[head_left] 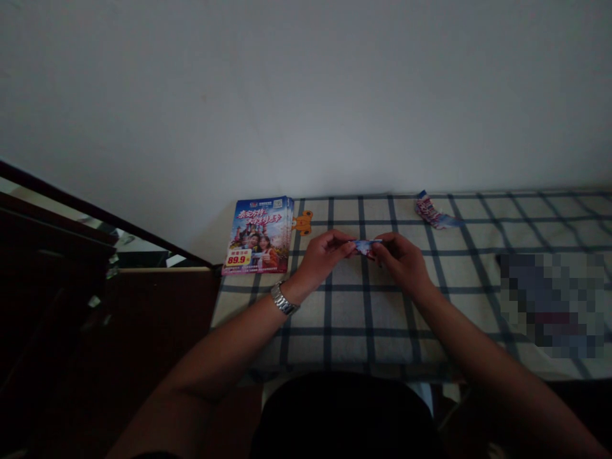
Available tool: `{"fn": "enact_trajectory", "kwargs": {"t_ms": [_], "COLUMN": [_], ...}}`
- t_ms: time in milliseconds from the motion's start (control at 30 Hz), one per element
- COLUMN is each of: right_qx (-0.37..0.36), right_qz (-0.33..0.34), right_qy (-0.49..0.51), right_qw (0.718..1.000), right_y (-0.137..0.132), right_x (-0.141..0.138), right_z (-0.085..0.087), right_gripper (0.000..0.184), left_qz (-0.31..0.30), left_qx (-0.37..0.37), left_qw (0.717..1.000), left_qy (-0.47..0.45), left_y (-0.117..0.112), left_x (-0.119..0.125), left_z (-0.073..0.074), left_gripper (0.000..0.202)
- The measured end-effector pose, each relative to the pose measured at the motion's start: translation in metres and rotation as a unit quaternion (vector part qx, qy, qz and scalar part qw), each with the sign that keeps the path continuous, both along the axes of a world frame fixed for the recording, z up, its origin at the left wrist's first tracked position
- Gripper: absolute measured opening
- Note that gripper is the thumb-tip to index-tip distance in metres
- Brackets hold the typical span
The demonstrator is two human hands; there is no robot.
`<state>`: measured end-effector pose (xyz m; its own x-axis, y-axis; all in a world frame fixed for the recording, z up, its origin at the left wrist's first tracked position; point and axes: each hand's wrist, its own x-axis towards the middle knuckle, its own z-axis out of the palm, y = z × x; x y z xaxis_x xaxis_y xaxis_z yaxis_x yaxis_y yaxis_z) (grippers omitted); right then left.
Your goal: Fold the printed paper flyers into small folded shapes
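Observation:
Between my two hands is a small folded piece of printed paper (365, 247), blue and pink like the flyers at the left. My left hand (331, 248), with a metal watch (285, 299) on its wrist, pinches the paper's left end. The right end is pinched by my right hand (400, 256). Both hands are just above the checked tablecloth (347, 312), and the fingers cover the paper's ends. Left of my hands lies a stack of flyers (259, 236) with a castle picture and "89.9" printed on the top one.
An orange bear-shaped item (303, 223) lies beside the flyer stack. Farther right, near the wall (335, 102), are folded printed paper pieces (433, 211). A pixelated patch (549, 306) covers something on the right. Dark furniture (52, 287) stands left of the table.

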<state>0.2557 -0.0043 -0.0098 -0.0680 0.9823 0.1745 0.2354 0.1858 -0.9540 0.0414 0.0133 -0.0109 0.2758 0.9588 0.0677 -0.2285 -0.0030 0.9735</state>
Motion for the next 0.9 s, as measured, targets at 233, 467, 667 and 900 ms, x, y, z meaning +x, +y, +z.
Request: {"fn": "enact_trajectory", "kwargs": {"t_ms": [233, 467, 667, 900], "right_qx": [0.005, 0.007, 0.010, 0.014], "right_qz": [-0.011, -0.015, -0.017, -0.031], "right_qy": [-0.013, 0.001, 0.005, -0.025], "right_qw": [1.000, 1.000, 1.000, 0.999], "right_y": [-0.0009, -0.0008, -0.0028, -0.0029], "right_x": [-0.0005, -0.0010, -0.0019, -0.0007], "right_z": [0.0042, 0.0012, 0.0008, -0.0012], "right_gripper": [0.035, 0.033, 0.031, 0.032], "left_qz": [-0.002, 0.001, 0.010, 0.011], "left_qx": [-0.049, -0.112, -0.111, -0.119], "left_qw": [0.998, 0.987, 0.987, 0.985], "left_qy": [-0.049, -0.116, -0.118, -0.123], "left_y": [-0.0018, -0.0038, -0.0046, -0.0037], "left_x": [0.0029, 0.0058, 0.0062, 0.0067], "left_z": [-0.0008, 0.0010, 0.0014, -0.0003], "left_gripper": [0.034, 0.037, 0.033, 0.034]}}
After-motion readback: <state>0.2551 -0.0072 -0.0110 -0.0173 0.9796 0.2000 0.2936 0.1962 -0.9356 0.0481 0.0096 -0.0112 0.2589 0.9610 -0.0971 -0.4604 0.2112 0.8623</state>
